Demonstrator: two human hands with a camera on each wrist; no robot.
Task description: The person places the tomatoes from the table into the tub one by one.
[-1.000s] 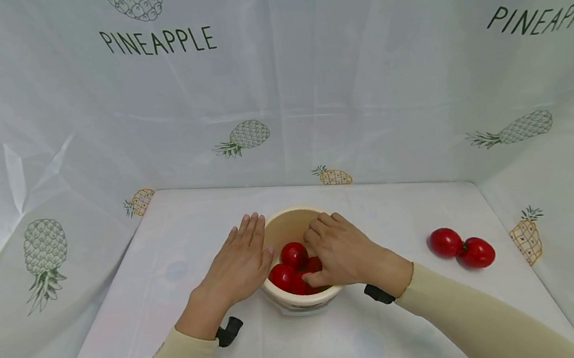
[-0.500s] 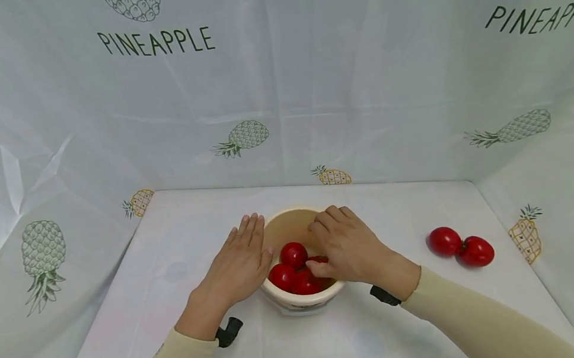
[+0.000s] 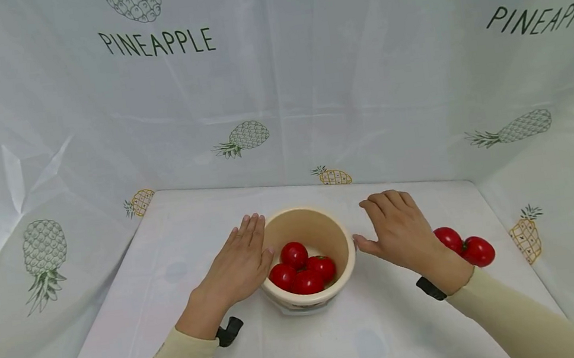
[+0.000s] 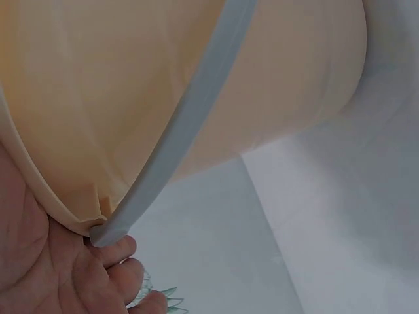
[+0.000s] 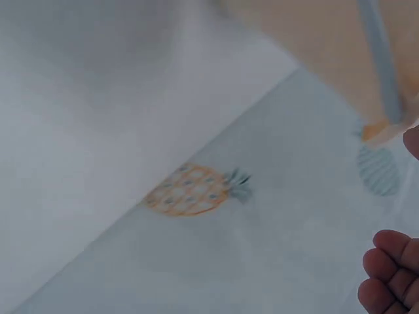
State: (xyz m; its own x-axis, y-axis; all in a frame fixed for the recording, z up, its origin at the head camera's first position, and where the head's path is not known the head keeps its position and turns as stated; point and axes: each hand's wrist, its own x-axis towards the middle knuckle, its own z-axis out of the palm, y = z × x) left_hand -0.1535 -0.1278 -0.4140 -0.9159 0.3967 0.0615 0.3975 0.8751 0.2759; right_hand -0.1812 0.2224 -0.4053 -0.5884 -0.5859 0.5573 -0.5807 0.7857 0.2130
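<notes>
A cream bucket (image 3: 333,230) stands on the table with several red tomatoes (image 3: 307,282) lying in it. My left hand (image 3: 238,262) rests against the bucket's left rim, its fingers straight. In the left wrist view, the palm touches the rim beside the end of the grey handle (image 4: 190,124). To the right of the bucket, my right hand (image 3: 401,230) hovers over the table and holds nothing; its fingers are loosely bent and the thumb points toward the rim. Two more tomatoes (image 3: 477,252) lie together beyond it, one partly hidden by the hand.
The table (image 3: 287,352) has a pale cover. Behind it and at both sides hang white sheets (image 3: 360,74) printed with pineapples. A black wrist strap piece (image 3: 230,331) shows under the left wrist and another (image 3: 431,288) under the right.
My right hand has come out of the bucket and moved right, toward the two tomatoes on the table. One tomato it covered in the bucket now shows fully. My left hand has stayed put.
</notes>
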